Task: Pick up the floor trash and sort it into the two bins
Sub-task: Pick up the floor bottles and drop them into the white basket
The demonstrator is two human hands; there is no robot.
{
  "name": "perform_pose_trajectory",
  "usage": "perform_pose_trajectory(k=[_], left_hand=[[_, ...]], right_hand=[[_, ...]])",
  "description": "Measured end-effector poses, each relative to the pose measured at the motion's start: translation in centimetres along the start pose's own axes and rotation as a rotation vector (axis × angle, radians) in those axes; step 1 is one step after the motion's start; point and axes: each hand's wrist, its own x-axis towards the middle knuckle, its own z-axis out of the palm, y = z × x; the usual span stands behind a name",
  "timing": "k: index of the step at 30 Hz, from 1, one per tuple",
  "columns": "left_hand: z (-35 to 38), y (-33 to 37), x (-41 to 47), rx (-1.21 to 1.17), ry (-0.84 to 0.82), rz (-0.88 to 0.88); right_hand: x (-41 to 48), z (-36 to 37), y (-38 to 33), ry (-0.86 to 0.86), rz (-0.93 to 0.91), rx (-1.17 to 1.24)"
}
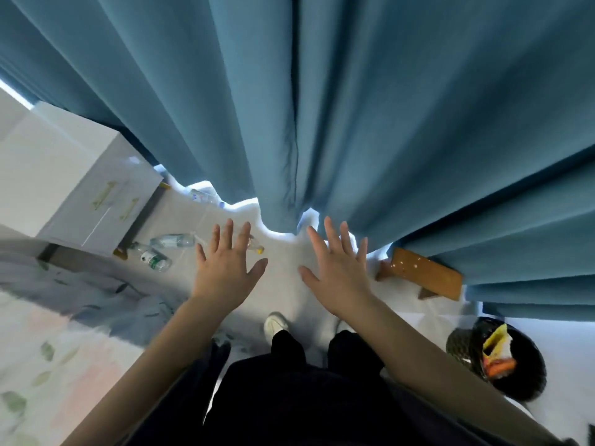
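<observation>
I hold my left hand (pixel 225 268) and right hand (pixel 338 275) out, fingers spread and empty, with plastic bottles (pixel 172 241) on the floor at left and a bin (pixel 457 346) at right.

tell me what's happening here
A person stands facing a blue curtain, left hand and right hand both spread open over the floor, holding nothing. Clear plastic bottles lie by the white cabinet, among them a green-label bottle, none picked up yet. One black-bagged bin at the right already holds yellow and orange trash.
</observation>
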Motion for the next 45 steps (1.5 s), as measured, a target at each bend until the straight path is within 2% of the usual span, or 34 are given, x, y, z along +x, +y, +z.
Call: perform_pose_trajectory(k=[13, 20, 27, 31, 35, 40, 45], left_hand=[[-3.0, -5.1, 5.4, -0.12, 0.141, -0.232], [-5.4, -8.1, 9.7, -0.163, 0.199, -0.397], [-5.0, -12.2, 12.1, -0.273, 0.148, -0.502], [-4.9, -16.7, 14.5, -0.257, 0.092, -0.477], [-5.2, -23.3, 18.5, -0.224, -0.007, -0.409], [-3.2, -32.4, 24.3, -0.089, -0.203, -0.255], [3.9, -42.0, 31.7, 0.056, -0.428, -0.133]], right_hand=[[12.2, -3.7, -5.4, 0.0, -0.225, -0.073], [19.8, -6.1, -8.8, -0.086, -0.402, -0.137], [25.5, -5.1, -14.8, -0.169, -0.524, -0.218], [28.5, -3.3, -18.1, -0.2, -0.491, -0.223], [32.3, -0.5, -22.4, -0.26, -0.374, -0.185], [38.0, 6.0, -26.9, -0.363, -0.143, -0.078], [44.9, 16.9, -27.5, -0.489, 0.136, 0.011]])
